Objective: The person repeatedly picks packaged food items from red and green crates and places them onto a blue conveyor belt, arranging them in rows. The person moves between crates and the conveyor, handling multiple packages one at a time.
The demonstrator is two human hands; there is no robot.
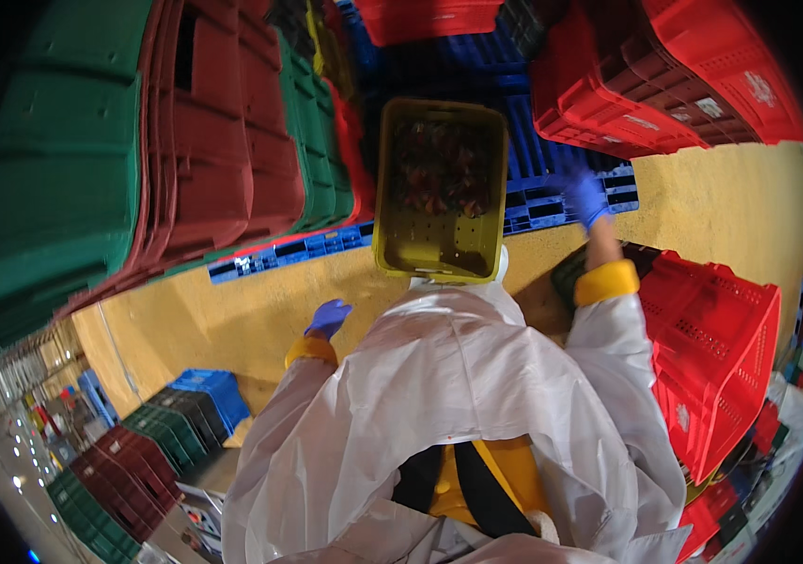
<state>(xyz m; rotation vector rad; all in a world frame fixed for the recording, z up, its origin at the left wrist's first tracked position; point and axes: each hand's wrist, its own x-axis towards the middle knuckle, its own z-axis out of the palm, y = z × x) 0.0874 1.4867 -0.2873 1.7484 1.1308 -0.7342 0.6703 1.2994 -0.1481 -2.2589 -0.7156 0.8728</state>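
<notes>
An olive-yellow plastic crate lies before me, below and between my hands. Dark reddish items fill its far part; shadow hides what they are. Its near part shows a bare floor with drain holes. My left hand, in a blue glove, hangs apart from the crate on its near left side, and its fingers are mostly turned from view. To the right of the crate, my blue-gloved right hand is blurred over the edge of a blue plastic pallet. Neither hand touches the crate.
Tall stacks of green and dark red crates rise at the left. Red crates stand on the pallet at the far right. Another red crate stack is beside my right arm. More stacked crates stand behind on the left, on yellowish floor.
</notes>
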